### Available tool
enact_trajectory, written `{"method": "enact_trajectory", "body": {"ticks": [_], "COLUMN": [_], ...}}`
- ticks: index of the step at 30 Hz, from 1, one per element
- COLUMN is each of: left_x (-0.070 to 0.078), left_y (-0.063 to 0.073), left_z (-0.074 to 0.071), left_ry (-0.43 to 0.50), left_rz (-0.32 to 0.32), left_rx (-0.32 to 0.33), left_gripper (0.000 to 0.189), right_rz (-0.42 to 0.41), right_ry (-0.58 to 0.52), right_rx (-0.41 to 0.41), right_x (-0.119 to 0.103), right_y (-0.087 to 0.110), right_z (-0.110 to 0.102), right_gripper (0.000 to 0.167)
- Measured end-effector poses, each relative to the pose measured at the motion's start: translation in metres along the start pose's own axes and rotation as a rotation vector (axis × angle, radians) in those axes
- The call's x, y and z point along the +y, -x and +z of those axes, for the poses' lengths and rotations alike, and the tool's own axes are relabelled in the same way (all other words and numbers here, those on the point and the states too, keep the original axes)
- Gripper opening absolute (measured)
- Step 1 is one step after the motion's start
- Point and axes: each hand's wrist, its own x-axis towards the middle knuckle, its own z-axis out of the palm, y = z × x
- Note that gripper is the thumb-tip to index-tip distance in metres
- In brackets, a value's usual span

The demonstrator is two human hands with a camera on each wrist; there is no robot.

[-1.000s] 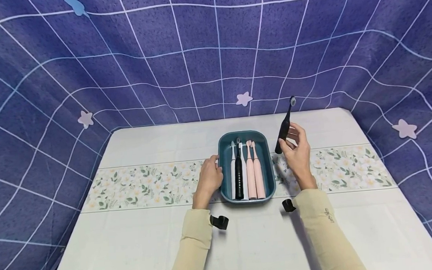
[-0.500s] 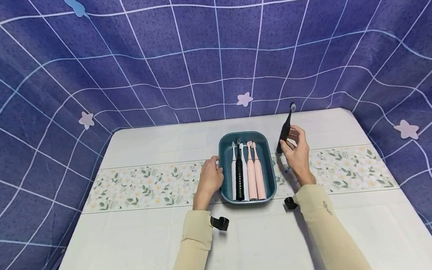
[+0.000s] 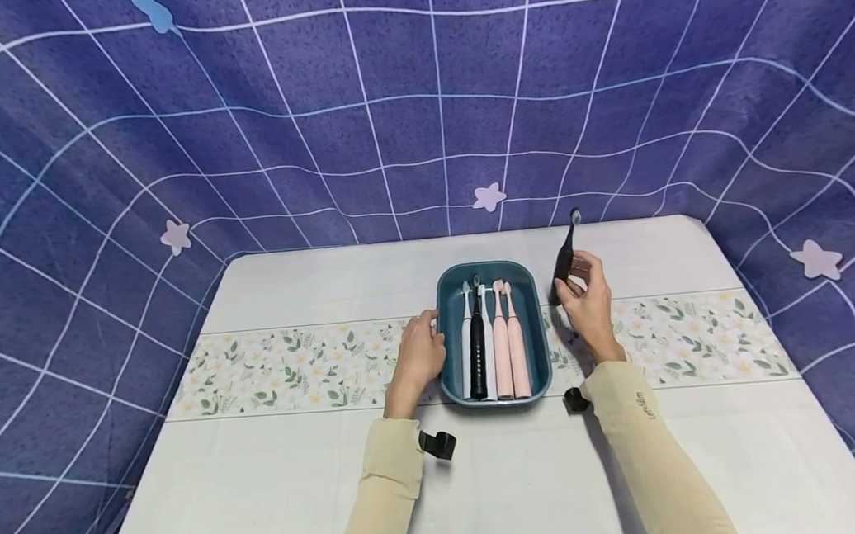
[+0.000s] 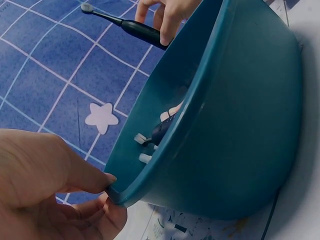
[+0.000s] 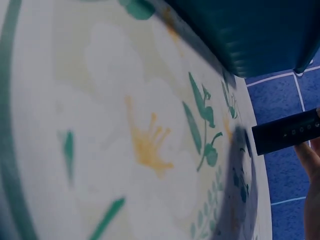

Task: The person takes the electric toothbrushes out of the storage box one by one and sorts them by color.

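A black electric toothbrush [image 3: 564,262] stands nearly upright, head up, pinched between the thumb and fingers of my right hand [image 3: 589,301], just right of the teal bin [image 3: 541,350]. In the right wrist view the toothbrush's lower end [image 5: 285,132] shows above the table surface. My left hand [image 3: 418,350] pinches the bin's left rim between thumb and fingers, plain in the left wrist view, where the hand [image 4: 55,185] is close up. Inside the bin lie white toothbrushes [image 3: 467,355], a black toothbrush [image 3: 477,354] and pink toothbrushes [image 3: 503,357], side by side with heads toward the back.
The white table [image 3: 302,491] carries a floral band [image 3: 278,368] across its middle. Behind and at both sides hangs a blue curtain [image 3: 299,135] with white grid lines and stars. A black wrist camera [image 3: 438,445] sits on the left wrist, another [image 3: 576,400] on the right.
My right hand has lowered the black toothbrush slightly, and its head sits lower than a second ago. The left hand keeps its hold on the bin's rim.
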Motion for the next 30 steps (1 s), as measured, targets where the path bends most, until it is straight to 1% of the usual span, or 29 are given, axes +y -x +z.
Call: {"method": "enact_trajectory", "body": {"ticks": [8,18,23,30], "left_x": [0.002,0.0027,0.0016,0.0], "left_y": [0.0003,-0.001,-0.0006,0.0003], "left_z": [-0.0015,-0.0024,-0.0016,-0.0005], "left_ry": [-0.003,0.003,0.0,0.0], "left_rz": [0.001,0.012,0.002,-0.023], "left_rx": [0.0,-0.001,-0.007,-0.017], "left_gripper": [0.04,0.04,0.04,0.04], "right_rz": [0.002,-0.005,0.012,0.04], "right_ry": [0.039,0.056,0.062,0.08], "right_rx": [-0.019,0.004,0.013,-0.015], "right_x": [-0.0023,-0.0044,-0.0032,-0.0018], "right_y": [-0.001,0.0,0.0033,0.0068], "right_z": [-0.0012,-0.0015,0.0003,0.0011], "right_gripper": [0.05,0.046,0.048,0.052]}}
